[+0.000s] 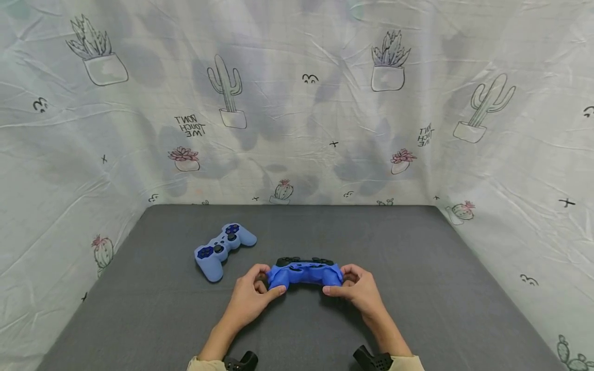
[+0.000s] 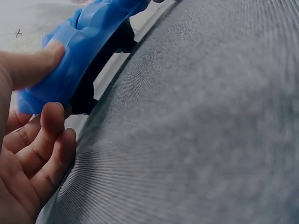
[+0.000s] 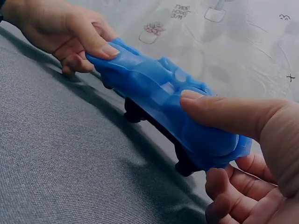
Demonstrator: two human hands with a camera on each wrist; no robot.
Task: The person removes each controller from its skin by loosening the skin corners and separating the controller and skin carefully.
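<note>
Head view: near the table's (image 1: 417, 309) near edge, a black controller in a bright blue silicone cover (image 1: 304, 274) is held at its two grips, the left hand (image 1: 252, 296) and right hand (image 1: 359, 288) each curled round one end, thumbs pressed on the blue skin. That skin is judged soft, stretchy and grippy, the body beneath stiff and light. Farther off, toward the left edge, a pale blue controller (image 1: 224, 250) is left lying.

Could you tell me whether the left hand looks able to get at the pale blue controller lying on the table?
Probably yes: the pale blue controller lies uncovered, nothing between, but the left hand grips the blue cover.
</note>
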